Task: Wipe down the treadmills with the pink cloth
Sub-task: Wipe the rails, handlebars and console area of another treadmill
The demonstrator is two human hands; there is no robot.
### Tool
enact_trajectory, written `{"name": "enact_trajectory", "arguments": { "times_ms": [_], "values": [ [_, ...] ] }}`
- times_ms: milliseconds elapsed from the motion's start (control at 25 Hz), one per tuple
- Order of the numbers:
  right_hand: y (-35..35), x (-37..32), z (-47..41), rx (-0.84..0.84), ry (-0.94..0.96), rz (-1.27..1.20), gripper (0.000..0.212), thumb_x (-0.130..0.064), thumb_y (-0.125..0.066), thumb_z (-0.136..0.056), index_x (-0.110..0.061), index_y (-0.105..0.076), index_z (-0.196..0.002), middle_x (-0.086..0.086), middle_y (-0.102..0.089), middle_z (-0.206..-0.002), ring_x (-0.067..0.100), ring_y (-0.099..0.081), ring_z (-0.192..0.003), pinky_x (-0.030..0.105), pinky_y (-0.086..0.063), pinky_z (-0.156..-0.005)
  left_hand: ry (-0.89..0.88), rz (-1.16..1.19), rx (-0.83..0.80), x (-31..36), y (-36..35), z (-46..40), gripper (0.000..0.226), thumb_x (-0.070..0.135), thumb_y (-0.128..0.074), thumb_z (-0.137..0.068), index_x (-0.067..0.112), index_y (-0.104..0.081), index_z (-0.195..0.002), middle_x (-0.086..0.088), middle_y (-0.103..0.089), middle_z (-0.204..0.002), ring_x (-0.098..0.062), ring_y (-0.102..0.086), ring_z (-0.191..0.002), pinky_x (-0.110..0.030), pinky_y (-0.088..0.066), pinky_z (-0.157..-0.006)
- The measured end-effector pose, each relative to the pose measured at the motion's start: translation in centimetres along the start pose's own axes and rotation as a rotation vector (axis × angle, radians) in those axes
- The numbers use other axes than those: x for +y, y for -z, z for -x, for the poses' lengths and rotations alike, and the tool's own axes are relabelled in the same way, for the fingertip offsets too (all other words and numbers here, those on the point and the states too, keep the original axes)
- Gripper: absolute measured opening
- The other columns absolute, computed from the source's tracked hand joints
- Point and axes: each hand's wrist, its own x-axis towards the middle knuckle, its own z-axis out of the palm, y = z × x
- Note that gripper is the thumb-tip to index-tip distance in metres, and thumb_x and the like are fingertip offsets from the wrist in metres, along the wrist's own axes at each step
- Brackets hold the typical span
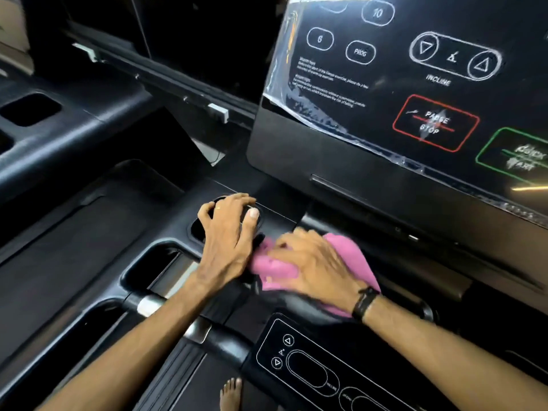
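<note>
Down on the tray below the console, the right hand lies flat over the pink cloth, fingers fairly straight and pressing it against the black plastic; the hand is smeared with motion, so I'd say it is mid-wipe. The cloth bunches out on both sides of the hand and toward the wrist, where a dark wristband sits. Just beside it, the left hand is spread, its fingers lightly bent over the rim of a round cup holder, gripping nothing. It looks like a brace to steady the person while leaning forward.

Above them slopes the control panel, with a wrinkled clear film over it. A second treadmill stands to the left, cut off by the frame's edge. Much of the cloth is hidden beneath the palm, and the cup holder's inside is too dark to read. Bare toes show at the bottom.
</note>
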Motion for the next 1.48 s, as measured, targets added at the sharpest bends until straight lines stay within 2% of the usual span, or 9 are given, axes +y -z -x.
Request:
{"name": "enact_trajectory", "arguments": {
  "times_ms": [160,360,480,680,760,920,1120,1280,1480],
  "values": [
    [0.4,2.8,-0.4,0.178,-0.476,0.193,0.04,-0.034,-0.042,-0.085,-0.027,-0.071,-0.112,-0.003,-0.063,-0.103,0.026,-0.06,-0.085,0.038,-0.047,-0.072,-0.119,0.001,-0.07,0.5,-1.1,-0.6,0.038,0.039,-0.032,-0.103,0.018,-0.061,-0.114,0.007,-0.062,-0.119,-0.008,-0.052,-0.116,-0.041,-0.021,-0.108],
    [1.9,4.6,9.7,0.252,-0.662,0.33,0.042,-0.026,-0.057,-0.079,-0.026,-0.072,-0.118,0.0,-0.068,-0.113,0.03,-0.062,-0.088,0.039,-0.043,-0.081,-0.158,-0.095,-0.102,1.3,-3.9,-1.3,0.027,0.032,-0.046,-0.097,0.018,-0.066,-0.085,0.007,-0.063,-0.081,-0.02,-0.054,-0.086,-0.034,-0.022,-0.089],
    [3.9,5.4,16.6,0.277,-0.781,0.371,0.045,-0.03,-0.047,-0.08,-0.019,-0.074,-0.113,0.005,-0.07,-0.111,0.034,-0.063,-0.088,0.039,-0.038,-0.081,-0.2,-0.121,-0.118,2.2,-5.2,-1.6,0.021,0.028,-0.051,-0.093,0.019,-0.066,-0.079,0.006,-0.063,-0.075,-0.022,-0.053,-0.082,-0.034,-0.021,-0.085],
    [5.1,5.1,21.6,0.346,-0.961,0.329,0.047,-0.022,-0.041,-0.081,-0.004,-0.073,-0.109,0.013,-0.07,-0.106,0.037,-0.061,-0.086,0.045,-0.05,-0.078,-0.221,-0.108,-0.139,2.9,-5.8,-2.0,0.022,0.029,-0.052,-0.089,0.018,-0.067,-0.077,0.006,-0.065,-0.074,-0.021,-0.052,-0.08,-0.033,-0.02,-0.084],
    [5.2,4.0,21.7,0.279,-0.882,0.314,0.044,-0.024,-0.043,-0.082,-0.007,-0.072,-0.11,0.01,-0.068,-0.108,0.036,-0.061,-0.086,0.043,-0.046,-0.079,-0.217,-0.106,-0.125,2.4,-5.2,-2.0,0.023,0.029,-0.051,-0.089,0.019,-0.067,-0.076,0.007,-0.064,-0.072,-0.018,-0.051,-0.079,-0.03,-0.018,-0.082],
    [5.1,0.1,21.0,0.113,-0.482,0.253,0.029,-0.029,-0.054,-0.089,-0.018,-0.066,-0.114,-0.001,-0.064,-0.108,0.027,-0.06,-0.081,0.039,-0.044,-0.075,-0.196,-0.081,-0.114,0.7,-4.0,-1.8,0.025,0.029,-0.049,-0.092,0.018,-0.065,-0.076,0.008,-0.06,-0.069,-0.016,-0.049,-0.076,-0.032,-0.019,-0.081],
    [2.5,0.8,10.7,0.052,-0.104,0.124,0.025,-0.023,-0.049,-0.104,-0.015,-0.07,-0.115,0.003,-0.064,-0.108,0.022,-0.057,-0.085,0.036,-0.045,-0.072,-0.225,-0.027,-0.119,1.3,-4.6,-2.1,0.023,0.027,-0.051,-0.093,0.019,-0.064,-0.076,0.009,-0.06,-0.069,-0.017,-0.048,-0.074,-0.034,-0.021,-0.081],
    [0.4,0.9,5.0,0.071,-0.272,0.088,0.019,-0.015,-0.061,-0.093,-0.021,-0.067,-0.11,0.0,-0.061,-0.103,0.02,-0.053,-0.088,0.037,-0.043,-0.073,-0.281,-0.022,-0.127,2.1,-5.4,-2.7,0.023,0.028,-0.051,-0.091,0.017,-0.065,-0.078,0.006,-0.062,-0.07,-0.022,-0.051,-0.074,-0.035,-0.021,-0.08],
    [4.7,1.8,14.1,-0.002,-0.571,0.108,0.027,-0.033,-0.054,-0.091,-0.03,-0.067,-0.114,-0.011,-0.06,-0.104,0.013,-0.056,-0.093,0.033,-0.045,-0.082,-0.331,0.004,-0.164,2.6,-5.0,-3.0,0.021,0.025,-0.053,-0.091,0.016,-0.066,-0.078,0.007,-0.059,-0.067,-0.022,-0.052,-0.072,-0.035,-0.022,-0.08]
  ]
}}
